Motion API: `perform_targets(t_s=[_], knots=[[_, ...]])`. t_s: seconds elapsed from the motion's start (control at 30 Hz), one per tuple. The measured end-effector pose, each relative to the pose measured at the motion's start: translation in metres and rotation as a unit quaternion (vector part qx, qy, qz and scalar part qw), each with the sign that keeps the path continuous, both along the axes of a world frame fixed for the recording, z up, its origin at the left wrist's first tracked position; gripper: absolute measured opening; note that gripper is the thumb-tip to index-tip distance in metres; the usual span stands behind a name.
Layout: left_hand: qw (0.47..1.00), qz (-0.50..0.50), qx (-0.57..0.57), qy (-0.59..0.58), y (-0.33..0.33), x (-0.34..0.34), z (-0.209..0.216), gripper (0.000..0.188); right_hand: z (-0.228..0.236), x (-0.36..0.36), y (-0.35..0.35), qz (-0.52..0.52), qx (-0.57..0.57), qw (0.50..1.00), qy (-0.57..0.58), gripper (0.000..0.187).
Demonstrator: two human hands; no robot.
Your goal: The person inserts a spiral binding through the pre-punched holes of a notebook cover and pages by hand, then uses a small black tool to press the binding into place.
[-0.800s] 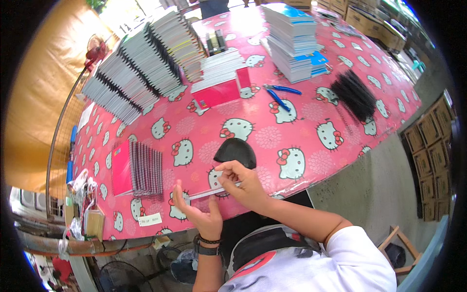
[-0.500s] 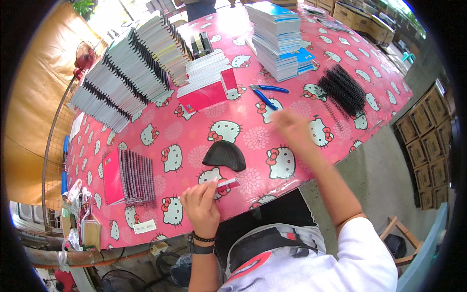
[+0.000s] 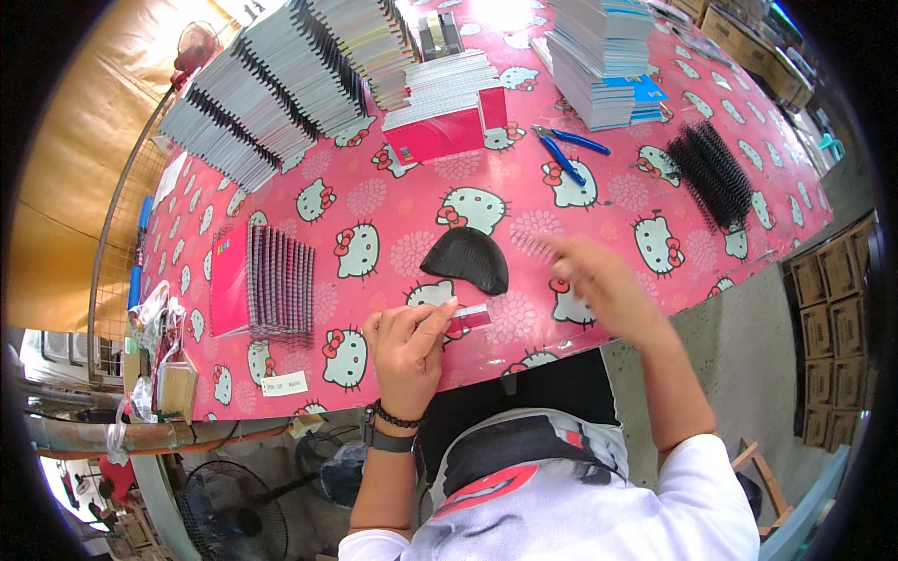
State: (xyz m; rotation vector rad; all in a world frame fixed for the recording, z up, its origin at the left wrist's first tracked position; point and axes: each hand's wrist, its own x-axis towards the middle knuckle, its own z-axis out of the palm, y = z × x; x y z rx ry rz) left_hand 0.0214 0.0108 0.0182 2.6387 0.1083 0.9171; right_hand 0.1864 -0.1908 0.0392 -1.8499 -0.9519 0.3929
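My left hand [image 3: 412, 346], wearing a dark bracelet and watch, pinches a small pink-covered notebook [image 3: 470, 321] at the table's near edge. The notebook's white page edge faces up. To its right, my right hand [image 3: 608, 288] is raised over the table, somewhat blurred. A thin dark spiral coil [image 3: 533, 245] sticks out from its fingertips toward the left. Between and beyond my hands lies a black half-round pad [image 3: 468, 261]. Blue-handled nippers [image 3: 572, 154] rest farther off, their handles spread. A pile of black spiral coils [image 3: 711, 176] lies at the right.
Spiral-bound pink notebooks [image 3: 281, 285] stand in a row at the left, near a paper slip [image 3: 284, 384]. Tall stacks of bound books [image 3: 281, 103], a row of pink-covered booklets [image 3: 435, 136] and blue-covered stacks [image 3: 599, 65] line the far side. Cartons [image 3: 828, 318] stand beyond the table's right edge.
The whole view has shifted, so the table things sit higher and more to the right. My right hand has come nearer to me, and the coil at its fingertips now shows. The left keeps its pinch.
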Motion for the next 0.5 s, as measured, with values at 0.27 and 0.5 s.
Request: perform_targets(t_s=[0.27,0.5], knots=[[0.999,-0.017,-0.042,0.017,-0.007,0.002,0.009,0.024,0.000,-0.003,0.009,0.078,0.067,0.994,-0.038,0.024],[0.999,-0.018,-0.044,0.024,-0.005,0.000,0.010,0.023,0.005,-0.002,0.011,0.114,0.044,0.992,-0.037,0.026]])
